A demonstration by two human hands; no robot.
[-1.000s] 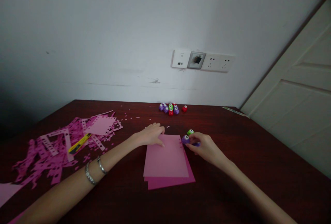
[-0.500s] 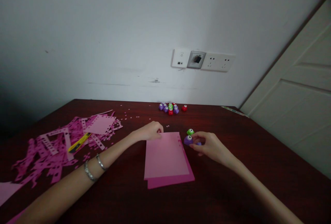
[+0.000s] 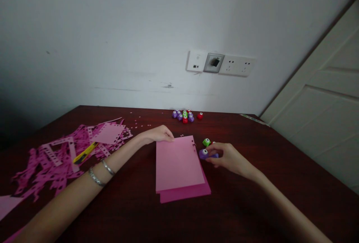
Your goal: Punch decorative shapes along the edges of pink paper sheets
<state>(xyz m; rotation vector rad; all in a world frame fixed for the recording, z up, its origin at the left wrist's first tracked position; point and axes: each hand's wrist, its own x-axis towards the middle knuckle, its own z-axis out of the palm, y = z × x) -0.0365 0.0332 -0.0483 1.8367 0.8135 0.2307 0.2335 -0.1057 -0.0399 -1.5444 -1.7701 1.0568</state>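
Note:
A light pink sheet of paper (image 3: 179, 164) lies over a darker pink sheet (image 3: 185, 194) on the table. Small punched marks show near its upper right edge. My left hand (image 3: 160, 134) pinches the light sheet's top edge. In my right hand (image 3: 228, 157), thumb and fingers close around a purple craft punch (image 3: 203, 154) with a white button, just right of the sheets. Some purple also shows between the fingers. Right behind this hand stands a green craft punch (image 3: 206, 142); another small piece beside it is mostly hidden by my fingers.
A heap of punched pink paper strips (image 3: 53, 164) covers the left side, with a yellow utility knife (image 3: 85, 153) on it. Several purple, green and red craft punches (image 3: 183, 116) cluster near the wall, one red punch (image 3: 200, 116) apart. Wall sockets (image 3: 237, 66) sit above.
My left hand and the light pink sheet have shifted slightly up and left, its fingers now over the top edge. My right hand still holds the purple punch, nearly in place.

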